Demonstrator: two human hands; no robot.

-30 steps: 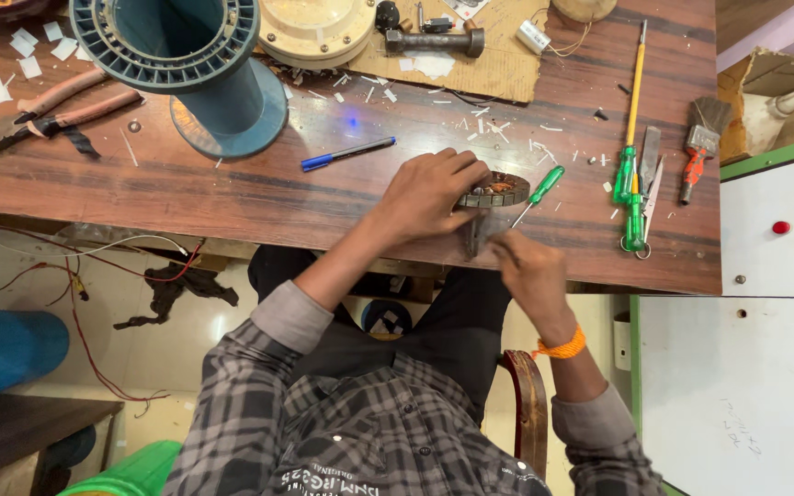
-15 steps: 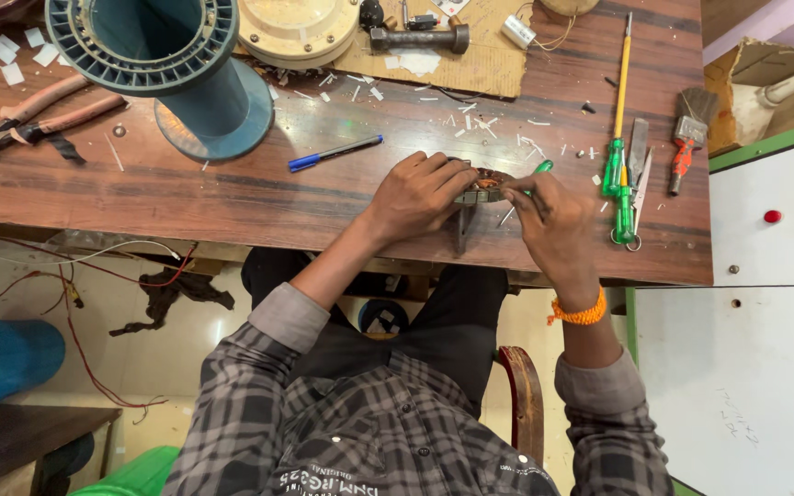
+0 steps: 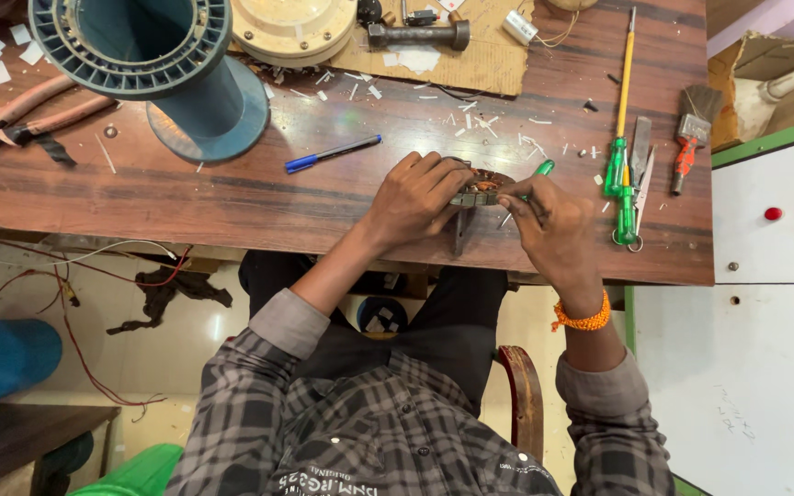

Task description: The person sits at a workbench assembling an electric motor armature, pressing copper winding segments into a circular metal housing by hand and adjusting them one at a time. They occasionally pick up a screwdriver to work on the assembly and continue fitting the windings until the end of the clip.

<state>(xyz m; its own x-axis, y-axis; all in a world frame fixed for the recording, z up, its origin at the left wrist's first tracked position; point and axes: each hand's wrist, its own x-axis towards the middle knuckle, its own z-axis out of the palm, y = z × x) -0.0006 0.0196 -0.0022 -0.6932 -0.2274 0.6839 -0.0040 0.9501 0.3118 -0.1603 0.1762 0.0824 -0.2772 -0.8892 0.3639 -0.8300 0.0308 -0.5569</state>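
The wound stator point(image 3: 482, 186), a small round metal core with copper-coloured coils, sits at the near edge of the worktop point(image 3: 232, 197), pinched between both your hands. Your left hand point(image 3: 415, 197) covers its 9 o'clock side, fingers curled shut around the rim, so most of the core is hidden from the camera. Your right hand point(image 3: 549, 225) closes in from 4 o'clock, fingers gripping a thin green-handled tool point(image 3: 538, 171) whose tip meets the coils; an orange bead bracelet point(image 3: 583, 319) circles that wrist.

Just beside your right hand, at 3 o'clock, lie two green-handled screwdrivers point(image 3: 619, 174), one with a long yellow shaft running away from you, and a flat metal file point(image 3: 640, 147) next to them. Further out at 2 o'clock rests a small brush with an orange handle point(image 3: 688, 138).

At 10 o'clock from the stator a blue pen point(image 3: 331, 153) lies on bare wood, apart from your left hand. Beyond it stands a large teal spool point(image 3: 163, 64), and at far 9 o'clock a pair of pliers with reddish grips point(image 3: 25, 115).

At 12 o'clock white paper scraps point(image 3: 480, 124) litter the wood, then a sheet of cardboard point(image 3: 489, 55) bearing a dark metal bar point(image 3: 415, 35) and a cream round housing point(image 3: 294, 28).
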